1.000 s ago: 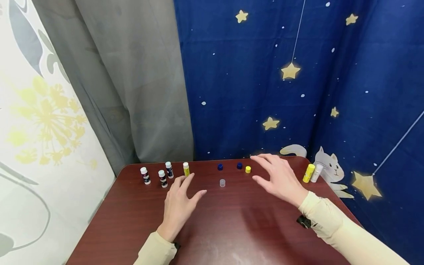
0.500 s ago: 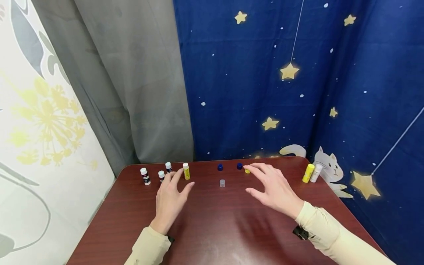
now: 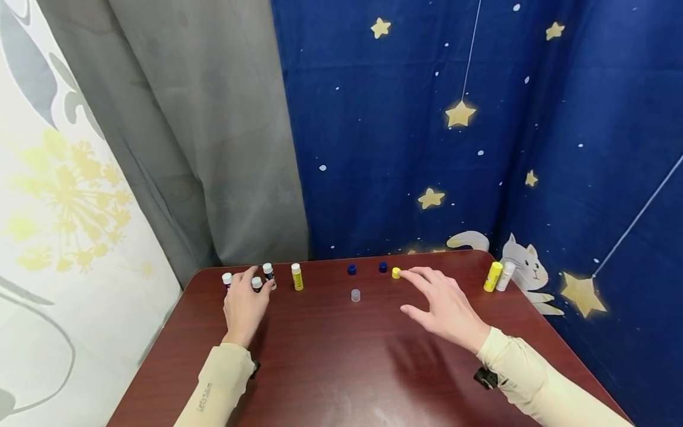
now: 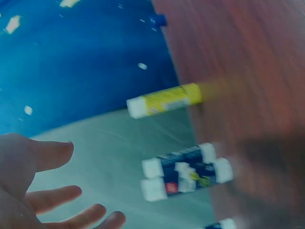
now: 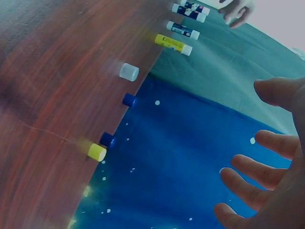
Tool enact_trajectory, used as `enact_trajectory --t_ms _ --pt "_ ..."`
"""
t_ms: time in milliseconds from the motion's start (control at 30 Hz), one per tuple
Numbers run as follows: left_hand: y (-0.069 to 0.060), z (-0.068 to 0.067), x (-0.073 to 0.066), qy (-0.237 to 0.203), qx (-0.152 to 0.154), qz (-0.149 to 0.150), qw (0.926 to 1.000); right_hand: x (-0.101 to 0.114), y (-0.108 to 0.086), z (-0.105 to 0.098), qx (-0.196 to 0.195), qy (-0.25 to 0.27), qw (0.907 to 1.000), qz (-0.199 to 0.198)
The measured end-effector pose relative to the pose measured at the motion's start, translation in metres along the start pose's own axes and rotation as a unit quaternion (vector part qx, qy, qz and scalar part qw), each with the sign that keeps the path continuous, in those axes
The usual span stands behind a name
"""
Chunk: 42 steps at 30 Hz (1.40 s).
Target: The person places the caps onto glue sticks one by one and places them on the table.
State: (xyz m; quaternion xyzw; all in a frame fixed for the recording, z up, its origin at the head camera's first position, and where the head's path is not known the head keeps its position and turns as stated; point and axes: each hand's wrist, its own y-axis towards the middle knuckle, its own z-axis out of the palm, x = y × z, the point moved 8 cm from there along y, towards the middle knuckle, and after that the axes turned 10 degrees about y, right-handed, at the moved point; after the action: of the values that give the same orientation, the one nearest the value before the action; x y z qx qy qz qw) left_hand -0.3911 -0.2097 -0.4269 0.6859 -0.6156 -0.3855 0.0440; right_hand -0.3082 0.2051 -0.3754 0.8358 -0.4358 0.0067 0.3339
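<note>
so the dark white-capped tubes (image 3: 269, 275) are standing in the lower left of the frame, and my left grip (image 3: 243, 309) is near them, spread apart. my right grip (image 3: 445, 303) is spread too, lower right, near the yellow cap (image 3: 396, 273). tubes and cap sit on a reddish-brown surface (image 3: 331, 356).
</note>
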Motion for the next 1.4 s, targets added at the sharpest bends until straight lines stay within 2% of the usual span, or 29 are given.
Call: enact_trajectory --t_ms 100,267,467,767,1033,1400 --pt "0.002 0.01 0.017 0.002 0.015 -0.026 0.9995 -0.005 -0.004 0.003 0.004 0.0 1.0 0.008" --pt "0.004 0.024 0.037 -0.002 0.031 -0.059 0.9978 -0.012 -0.009 0.01 0.006 0.0 0.9998 0.018" --pt "0.012 0.038 0.054 -0.007 0.039 -0.076 0.9963 -0.015 -0.014 0.015 0.011 -0.005 0.9995 0.027" --pt "0.018 0.05 0.072 -0.032 0.03 -0.099 0.9941 -0.017 -0.022 0.021 0.013 -0.005 0.9996 0.023" --pt "0.018 0.065 0.083 -0.069 0.042 -0.127 0.9886 -0.021 -0.028 0.023 0.013 -0.003 0.9994 0.033" --pt "0.022 0.078 0.086 -0.07 0.047 -0.115 0.9898 -0.022 -0.032 0.026 0.012 -0.004 0.9993 0.034"
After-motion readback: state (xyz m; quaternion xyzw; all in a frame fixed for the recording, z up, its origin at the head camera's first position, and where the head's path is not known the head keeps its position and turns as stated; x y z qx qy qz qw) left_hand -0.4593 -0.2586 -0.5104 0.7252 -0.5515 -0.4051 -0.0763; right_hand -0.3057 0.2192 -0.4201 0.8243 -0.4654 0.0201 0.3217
